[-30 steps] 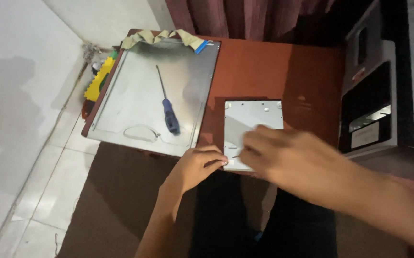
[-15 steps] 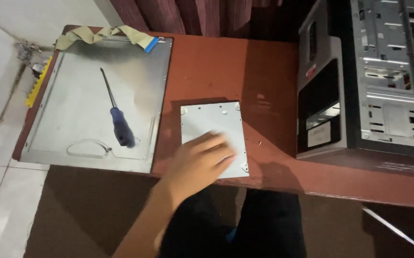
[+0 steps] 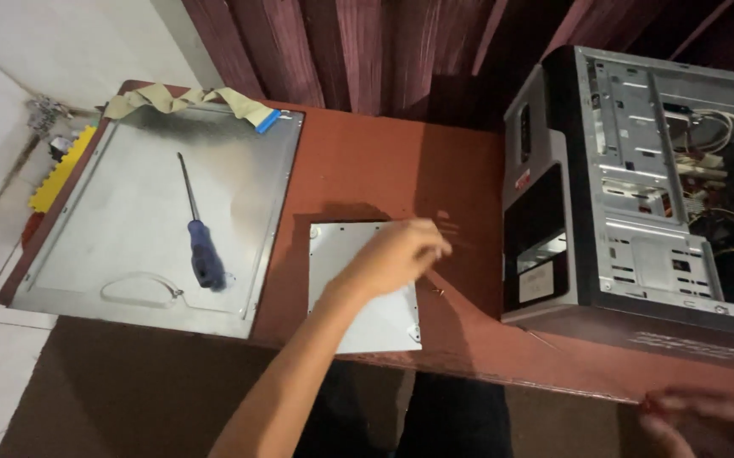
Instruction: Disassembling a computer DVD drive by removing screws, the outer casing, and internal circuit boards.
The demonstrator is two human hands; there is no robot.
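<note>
Left hand (image 3: 396, 254) is resting half-curled, holding nothing, on the flat metal drive (image 3: 362, 288) on the tabletop (image 3: 367, 170); right hand (image 3: 706, 420) is blurring at the edge, grip unclear.

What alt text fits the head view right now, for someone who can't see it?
The left hand reaches across a flat grey metal drive on a reddish desk, beside an open computer case. A blue-handled screwdriver lies on a metal side panel; the right hand is blurred at the desk's near edge.
</note>
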